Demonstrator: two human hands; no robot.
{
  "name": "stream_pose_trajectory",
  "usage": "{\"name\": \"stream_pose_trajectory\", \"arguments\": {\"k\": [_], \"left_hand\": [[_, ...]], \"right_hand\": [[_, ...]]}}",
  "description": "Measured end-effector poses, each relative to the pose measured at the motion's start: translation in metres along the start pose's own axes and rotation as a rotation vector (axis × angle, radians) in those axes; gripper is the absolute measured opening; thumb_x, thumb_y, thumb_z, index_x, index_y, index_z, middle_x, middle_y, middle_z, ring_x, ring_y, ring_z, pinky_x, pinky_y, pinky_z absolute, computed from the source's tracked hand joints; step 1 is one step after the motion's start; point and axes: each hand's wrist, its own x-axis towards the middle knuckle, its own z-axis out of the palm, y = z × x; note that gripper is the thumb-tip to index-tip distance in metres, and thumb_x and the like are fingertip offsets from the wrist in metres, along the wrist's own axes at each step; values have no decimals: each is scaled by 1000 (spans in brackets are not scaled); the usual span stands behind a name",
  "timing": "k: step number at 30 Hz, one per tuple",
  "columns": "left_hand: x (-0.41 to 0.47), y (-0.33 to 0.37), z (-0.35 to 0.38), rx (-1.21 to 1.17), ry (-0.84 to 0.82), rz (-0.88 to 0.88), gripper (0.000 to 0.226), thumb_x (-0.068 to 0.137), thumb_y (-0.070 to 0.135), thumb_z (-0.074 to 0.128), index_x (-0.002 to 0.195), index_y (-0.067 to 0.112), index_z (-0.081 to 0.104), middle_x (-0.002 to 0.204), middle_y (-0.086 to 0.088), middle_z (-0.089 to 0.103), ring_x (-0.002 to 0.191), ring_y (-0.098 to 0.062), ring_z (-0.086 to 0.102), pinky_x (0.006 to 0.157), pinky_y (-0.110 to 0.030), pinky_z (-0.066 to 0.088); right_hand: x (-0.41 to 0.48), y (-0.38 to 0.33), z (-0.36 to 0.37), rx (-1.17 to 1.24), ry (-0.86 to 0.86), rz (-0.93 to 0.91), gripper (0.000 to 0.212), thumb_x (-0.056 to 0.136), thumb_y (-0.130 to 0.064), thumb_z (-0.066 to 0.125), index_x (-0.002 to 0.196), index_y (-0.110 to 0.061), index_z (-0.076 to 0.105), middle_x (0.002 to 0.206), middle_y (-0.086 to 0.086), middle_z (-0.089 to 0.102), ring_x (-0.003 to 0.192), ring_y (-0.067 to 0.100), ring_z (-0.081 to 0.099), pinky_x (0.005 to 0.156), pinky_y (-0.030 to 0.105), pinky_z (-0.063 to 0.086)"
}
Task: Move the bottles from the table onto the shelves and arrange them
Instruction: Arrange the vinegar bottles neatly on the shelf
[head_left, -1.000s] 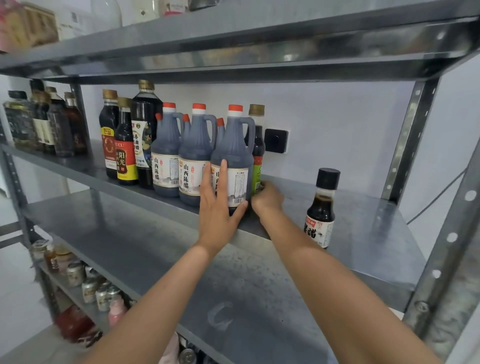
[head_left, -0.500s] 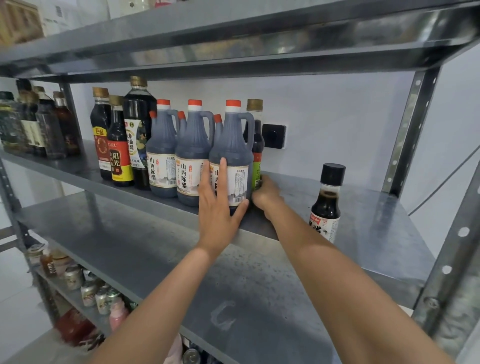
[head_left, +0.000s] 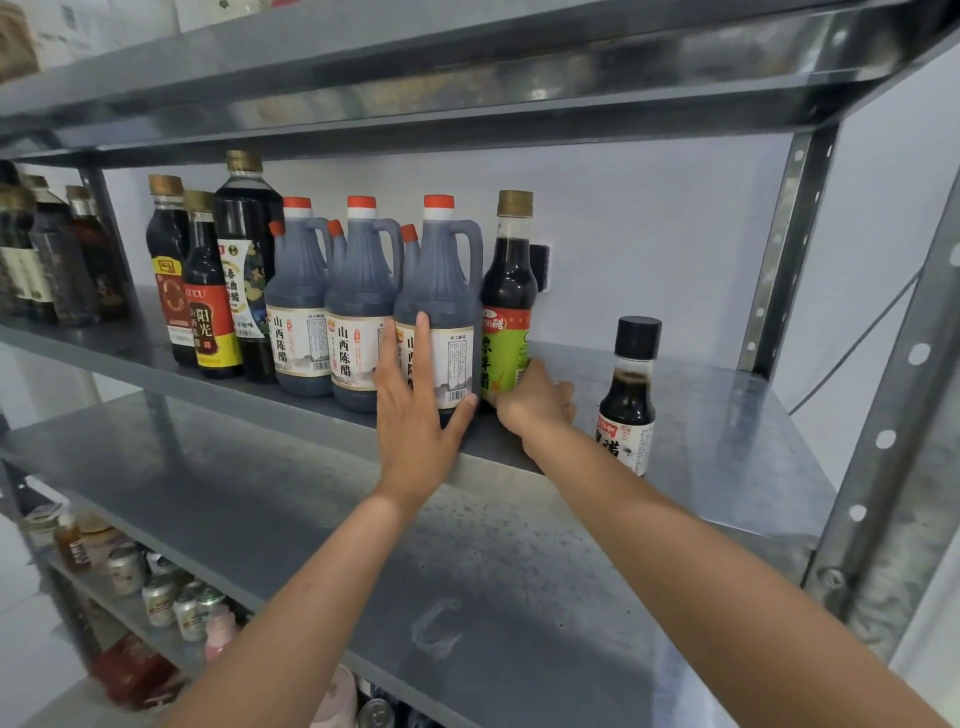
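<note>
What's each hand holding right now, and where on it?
Left hand lies flat against the jug, on its label. Right hand touches the green-label bottle at its base. Neither bottle is lifted.

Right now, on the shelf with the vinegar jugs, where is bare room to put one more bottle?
Bare shelf lies right of the small black-capped bottle, up to the right post, and behind it toward the wall. A narrow gap separates that bottle from the right hand. Left of the green-label bottle, jugs and bottles stand crowded together.
</note>
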Motion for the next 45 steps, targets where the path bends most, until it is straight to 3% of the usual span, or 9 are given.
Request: {"name": "stream_pose_trajectory", "arguments": {"k": [7,11,13,16,22,29,32,37,45], "left_hand": [[0,1,-1,29,-33,13,79,88,49,48,151,30,4,156,-25,5,145,-35,9,113,-56,24],[-1,0,-1,60,-43,17,77,90,53,42,151,32,0,157,-25,3,144,-33,8,114,-55,24],[-1,-1,-1,64,-46,23,77,91,54,40,150,34,-4,157,-24,2,144,-32,6,115,-55,20],[-1,-2,1,73,-41,31,76,92,52,40,150,34,-6,157,-24,2,144,-32,6,116,-53,20],[1,-7,3,75,-36,45,73,97,51,36,150,33,-11,157,-21,-1,147,-32,2,117,-48,17],[1,-8,4,89,-12,51,67,100,45,35,151,31,-6,158,-21,1,147,-31,5,118,-43,16],[0,-7,3,63,-19,39,63,99,52,24,151,33,-5,159,-19,0,147,-29,3,117,-39,12],[0,-5,1,71,-48,33,76,91,72,18,151,30,-2,159,-20,0,147,-32,6,115,-37,11],[1,-7,2,94,-40,41,81,89,74,20,152,27,0,158,-23,3,146,-33,8,114,-40,17]], "right_hand": [[-16,11,-16,50,-38,-9,49,85,-34,64,127,-21,42,127,15,42,120,33,41,94,34,35],[-19,15,-21,115,-80,-21,49,82,-31,70,124,-22,46,127,11,50,116,28,46,87,30,37],[-20,15,-21,197,-92,-18,48,76,-29,75,115,-23,48,124,8,55,113,25,50,90,31,41],[-25,11,-15,335,-25,-41,67,59,-42,83,114,-29,46,121,6,56,113,23,53,96,38,46],[-29,10,-15,371,-2,-152,56,80,-19,74,127,-18,44,120,3,60,105,18,56,93,35,47],[-41,16,-23,353,-121,-284,50,85,-15,68,127,-20,42,114,-5,57,108,13,55,95,32,45],[-44,17,-25,376,-153,-295,48,86,-13,67,124,-23,39,113,-6,57,106,11,55,92,28,45],[-45,18,-25,395,-168,-305,50,86,-12,67,127,-20,40,116,-3,59,109,13,56,97,33,47],[-49,17,-29,409,-217,-310,56,88,-11,64,134,-20,34,117,-5,56,109,9,55,86,20,46]]}}
